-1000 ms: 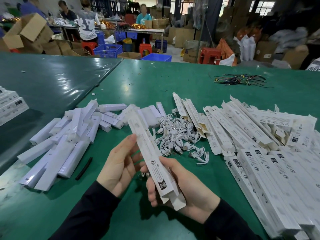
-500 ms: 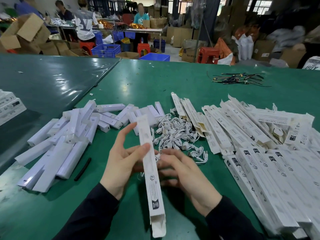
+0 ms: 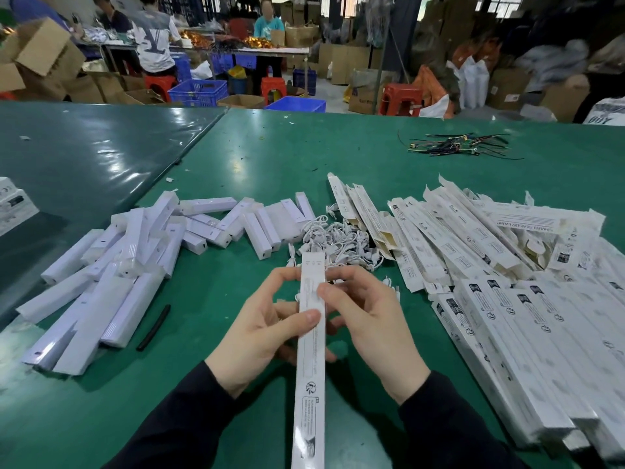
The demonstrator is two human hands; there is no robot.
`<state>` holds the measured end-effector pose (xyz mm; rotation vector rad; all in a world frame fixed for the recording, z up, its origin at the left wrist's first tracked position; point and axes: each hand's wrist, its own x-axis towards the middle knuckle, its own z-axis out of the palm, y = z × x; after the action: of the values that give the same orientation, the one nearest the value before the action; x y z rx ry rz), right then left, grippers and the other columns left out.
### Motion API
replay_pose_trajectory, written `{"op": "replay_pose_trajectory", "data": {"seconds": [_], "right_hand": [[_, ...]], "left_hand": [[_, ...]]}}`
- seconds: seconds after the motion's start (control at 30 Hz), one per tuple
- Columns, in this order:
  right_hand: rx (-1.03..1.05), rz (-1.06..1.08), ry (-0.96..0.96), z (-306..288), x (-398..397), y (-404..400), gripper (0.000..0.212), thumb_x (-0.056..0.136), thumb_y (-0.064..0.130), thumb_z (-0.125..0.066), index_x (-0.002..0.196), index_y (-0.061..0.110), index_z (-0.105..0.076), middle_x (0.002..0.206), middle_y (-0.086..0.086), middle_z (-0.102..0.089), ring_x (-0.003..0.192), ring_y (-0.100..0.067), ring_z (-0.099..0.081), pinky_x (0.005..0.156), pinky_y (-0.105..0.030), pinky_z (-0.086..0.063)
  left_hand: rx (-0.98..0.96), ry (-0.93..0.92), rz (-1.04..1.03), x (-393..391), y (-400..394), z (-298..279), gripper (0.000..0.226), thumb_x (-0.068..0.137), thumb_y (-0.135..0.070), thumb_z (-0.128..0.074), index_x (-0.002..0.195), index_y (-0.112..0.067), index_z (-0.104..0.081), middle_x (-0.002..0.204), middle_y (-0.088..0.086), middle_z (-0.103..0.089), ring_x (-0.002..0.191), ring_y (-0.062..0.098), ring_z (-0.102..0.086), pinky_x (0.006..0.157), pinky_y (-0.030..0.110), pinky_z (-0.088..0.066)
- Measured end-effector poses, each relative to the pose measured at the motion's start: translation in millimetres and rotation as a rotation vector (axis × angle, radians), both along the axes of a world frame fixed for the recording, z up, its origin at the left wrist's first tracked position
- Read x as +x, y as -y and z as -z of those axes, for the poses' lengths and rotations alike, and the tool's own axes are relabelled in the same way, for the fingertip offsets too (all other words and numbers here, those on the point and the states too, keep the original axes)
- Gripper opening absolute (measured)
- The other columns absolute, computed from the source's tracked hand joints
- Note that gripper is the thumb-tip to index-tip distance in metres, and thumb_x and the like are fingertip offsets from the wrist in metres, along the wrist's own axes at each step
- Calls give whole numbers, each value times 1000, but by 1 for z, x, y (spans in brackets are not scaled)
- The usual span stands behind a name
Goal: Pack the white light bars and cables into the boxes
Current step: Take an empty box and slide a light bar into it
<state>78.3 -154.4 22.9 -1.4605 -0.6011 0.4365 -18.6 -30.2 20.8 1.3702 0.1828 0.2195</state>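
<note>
I hold one long narrow white box (image 3: pixel 310 374) upright-lengthwise over the green table (image 3: pixel 270 157), its near end running out of the bottom of the view. My left hand (image 3: pixel 257 336) grips it from the left, thumb on its top face. My right hand (image 3: pixel 368 319) pinches its right edge with thumb and fingers. A heap of white light bars (image 3: pixel 135 258) lies to the left. A tangle of white cables (image 3: pixel 334 242) sits just beyond the box. Flat and stacked white boxes (image 3: pixel 507 286) fill the right side.
A short black tube (image 3: pixel 154 327) lies near the light bars. A bundle of dark wires (image 3: pixel 460 147) rests at the far right of the table. More white boxes (image 3: pixel 13 204) sit at the left edge. People work among cartons and blue crates behind the table.
The box has swung from a diagonal tilt to pointing straight away from me. Both hands have closed in around its upper half, the right hand moving from underneath to its right edge.
</note>
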Motion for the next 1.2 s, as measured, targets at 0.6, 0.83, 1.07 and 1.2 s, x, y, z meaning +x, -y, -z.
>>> {"op": "replay_pose_trajectory", "data": {"seconds": [0.6, 0.83, 1.07, 1.2], "right_hand": [[32, -139, -198, -4, 0, 0, 12, 97, 10, -54, 103, 11, -64, 85, -1, -74, 71, -9, -66, 61, -22, -55], [90, -109, -133, -3, -4, -1, 20, 100, 15, -51, 115, 24, -62, 91, 3, -74, 83, -6, -67, 74, -18, -53], [53, -114, -244, -6, -4, -1, 22, 101, 21, -48, 108, 21, -69, 102, -1, -75, 87, -9, -68, 65, -16, -51], [108, -113, -341, -11, 1, 2, 27, 92, 31, -60, 110, 12, -67, 95, -12, -74, 76, -15, -68, 63, -23, -55]], "left_hand": [[-33, -54, -15, 0, -4, 1, 36, 81, -25, -65, 112, -9, -56, 79, 15, -70, 60, 23, -64, 42, 22, -46], [-159, -10, 14, -1, -6, 1, 36, 88, -23, -69, 123, -29, -64, 88, 14, -70, 67, 16, -67, 56, 27, -57], [33, 38, -92, -1, -3, -2, 40, 77, -15, -70, 116, -14, -62, 92, 24, -73, 72, 29, -69, 65, 32, -57], [242, 61, -182, -1, 2, -1, 42, 61, -33, -82, 101, -30, -69, 72, 21, -65, 60, 25, -57, 60, 32, -48]]}}
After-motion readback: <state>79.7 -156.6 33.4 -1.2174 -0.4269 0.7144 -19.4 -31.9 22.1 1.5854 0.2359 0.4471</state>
